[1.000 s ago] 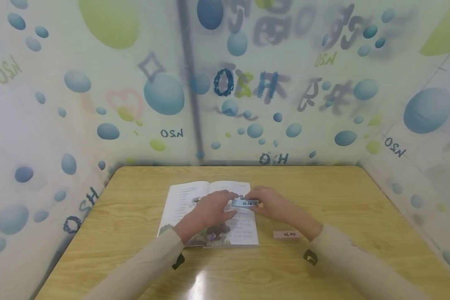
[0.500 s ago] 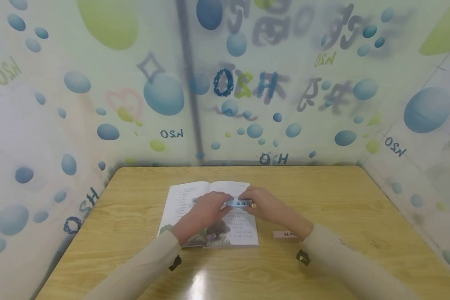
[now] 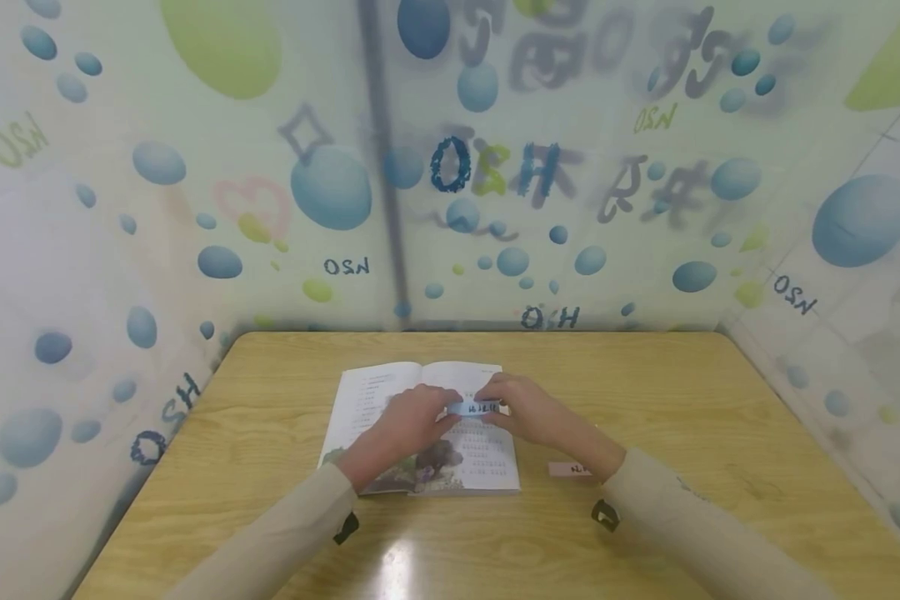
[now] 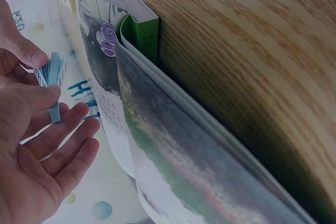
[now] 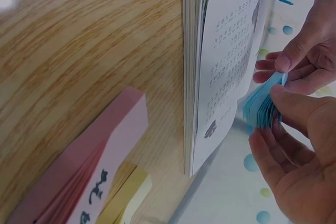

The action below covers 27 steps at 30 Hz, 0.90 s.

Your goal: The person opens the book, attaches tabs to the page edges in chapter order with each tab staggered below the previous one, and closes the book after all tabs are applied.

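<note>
We see the left arm (image 3: 277, 533) and right arm (image 3: 705, 533) reach forward and slant inward, wrists bare past the cuffs. The left hand (image 3: 408, 417) and right hand (image 3: 528, 408) face each other, near but apart in the head view, backs upward. We see each pinching with a bent thumb; the left's lower fingers (image 4: 73, 144) fan out loosely, and the right's fingers (image 5: 265, 158) curve beneath its thumb (image 5: 296, 104)
</note>
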Tool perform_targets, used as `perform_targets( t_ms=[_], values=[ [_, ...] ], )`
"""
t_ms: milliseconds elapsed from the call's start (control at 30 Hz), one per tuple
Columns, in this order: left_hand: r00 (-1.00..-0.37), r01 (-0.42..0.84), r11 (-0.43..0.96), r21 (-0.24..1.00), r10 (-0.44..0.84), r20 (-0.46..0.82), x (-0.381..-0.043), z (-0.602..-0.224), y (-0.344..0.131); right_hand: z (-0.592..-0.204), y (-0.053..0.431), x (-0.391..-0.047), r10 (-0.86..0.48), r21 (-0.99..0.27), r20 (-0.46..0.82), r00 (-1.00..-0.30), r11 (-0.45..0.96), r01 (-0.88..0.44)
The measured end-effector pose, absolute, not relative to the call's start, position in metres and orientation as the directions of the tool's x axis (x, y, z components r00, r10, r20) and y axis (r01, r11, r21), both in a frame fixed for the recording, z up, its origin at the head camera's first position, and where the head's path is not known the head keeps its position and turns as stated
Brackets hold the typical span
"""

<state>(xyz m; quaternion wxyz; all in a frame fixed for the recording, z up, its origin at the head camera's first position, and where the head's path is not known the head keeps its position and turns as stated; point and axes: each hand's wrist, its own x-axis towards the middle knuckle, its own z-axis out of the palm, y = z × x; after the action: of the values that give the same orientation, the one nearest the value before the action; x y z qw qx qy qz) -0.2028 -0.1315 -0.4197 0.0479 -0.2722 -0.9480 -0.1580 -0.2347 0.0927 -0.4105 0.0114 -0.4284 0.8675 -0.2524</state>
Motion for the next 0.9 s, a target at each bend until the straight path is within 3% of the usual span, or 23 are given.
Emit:
perform_targets(
  t_ms=[500,900],
  values=[
    [-0.835,0.546,0.744,0.385,0.522,0.176,-0.2048,-0.4206,-0.1319,-0.409,0.0949,-0.2368,-0.739,-0.412,0.23,-0.633,0.515,-0.752],
    [-0.847,0.523,0.762,0.383,0.513,0.137,-0.2041,-0.4188,-0.1326,-0.4085,0.0936,-0.2378,-0.749,-0.383,0.181,-0.637,0.543,-0.747]
  ],
)
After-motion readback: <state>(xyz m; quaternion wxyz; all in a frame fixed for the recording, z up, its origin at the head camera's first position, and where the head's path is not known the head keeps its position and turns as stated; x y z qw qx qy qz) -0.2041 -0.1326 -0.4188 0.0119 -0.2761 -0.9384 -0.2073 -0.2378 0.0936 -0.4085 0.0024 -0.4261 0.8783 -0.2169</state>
